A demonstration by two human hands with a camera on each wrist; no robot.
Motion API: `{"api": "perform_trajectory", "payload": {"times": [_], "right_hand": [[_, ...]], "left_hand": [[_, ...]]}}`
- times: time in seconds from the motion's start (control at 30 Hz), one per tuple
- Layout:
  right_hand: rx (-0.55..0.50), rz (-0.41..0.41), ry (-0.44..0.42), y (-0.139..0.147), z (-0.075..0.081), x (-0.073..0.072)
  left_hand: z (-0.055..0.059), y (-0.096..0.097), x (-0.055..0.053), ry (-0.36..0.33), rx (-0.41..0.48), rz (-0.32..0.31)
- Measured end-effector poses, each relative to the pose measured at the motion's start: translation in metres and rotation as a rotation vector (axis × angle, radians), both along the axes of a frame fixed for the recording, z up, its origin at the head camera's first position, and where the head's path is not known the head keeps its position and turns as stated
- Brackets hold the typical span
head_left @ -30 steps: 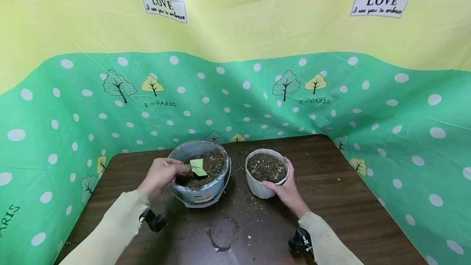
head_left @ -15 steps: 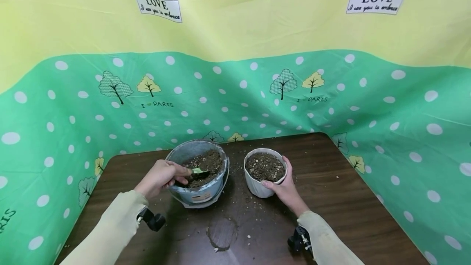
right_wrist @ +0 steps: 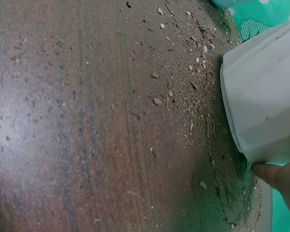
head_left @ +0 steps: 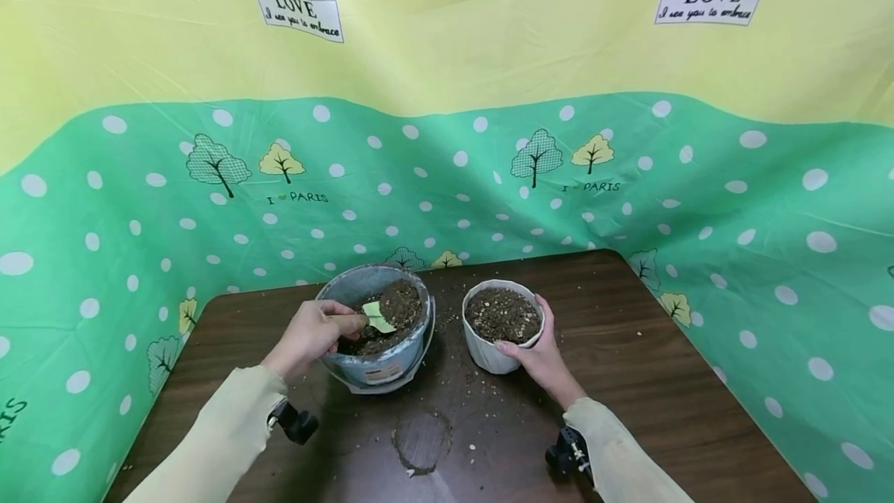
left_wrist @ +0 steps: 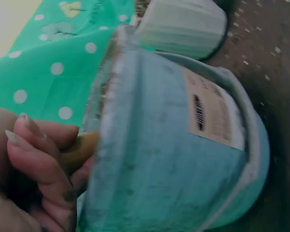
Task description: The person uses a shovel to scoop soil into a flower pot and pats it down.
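Note:
My left hand (head_left: 317,332) grips the wooden handle (left_wrist: 82,147) of a small green hand trowel (head_left: 379,318) at the near left rim of a blue bucket (head_left: 380,371). The trowel's blade lies inside the bucket, over dark soil (head_left: 401,303). In the left wrist view the bucket's wall hides the blade. To the right, a white faceted pot (head_left: 492,357) filled with soil (head_left: 504,315) stands on the table. My right hand (head_left: 543,355) holds this pot, thumb on the near rim and fingers round its right side.
The dark wooden table (head_left: 628,402) carries scattered soil crumbs (right_wrist: 193,96) between bucket and pot. A ring of soil (head_left: 422,441) marks the table in front. A green and yellow patterned cloth (head_left: 447,169) hangs behind and along both sides.
The trowel's blade tipped down into the bucket's soil, so less of its green showed; now more green shows again. The right hand has stayed on the white pot.

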State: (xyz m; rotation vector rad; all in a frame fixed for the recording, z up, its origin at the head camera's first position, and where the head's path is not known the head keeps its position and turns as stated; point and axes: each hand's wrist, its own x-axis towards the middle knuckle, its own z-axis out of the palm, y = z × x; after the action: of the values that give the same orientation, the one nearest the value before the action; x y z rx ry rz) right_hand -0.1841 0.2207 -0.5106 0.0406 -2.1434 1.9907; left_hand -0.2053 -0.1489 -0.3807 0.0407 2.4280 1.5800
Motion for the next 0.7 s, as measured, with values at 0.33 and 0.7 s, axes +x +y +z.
{"api": "perform_trajectory", "payload": {"times": [0.33,0.7], "right_hand": [[-0.013,0.009,-0.013,0.000,0.002,-0.002],[0.023,-0.007,-0.010,0.001,0.001,0.001]], "left_hand": [[-0.002,0.002,0.002,-0.012,-0.013,0.044],[-0.005,0.009,0.005,0.126,-0.133,0.117]]}}
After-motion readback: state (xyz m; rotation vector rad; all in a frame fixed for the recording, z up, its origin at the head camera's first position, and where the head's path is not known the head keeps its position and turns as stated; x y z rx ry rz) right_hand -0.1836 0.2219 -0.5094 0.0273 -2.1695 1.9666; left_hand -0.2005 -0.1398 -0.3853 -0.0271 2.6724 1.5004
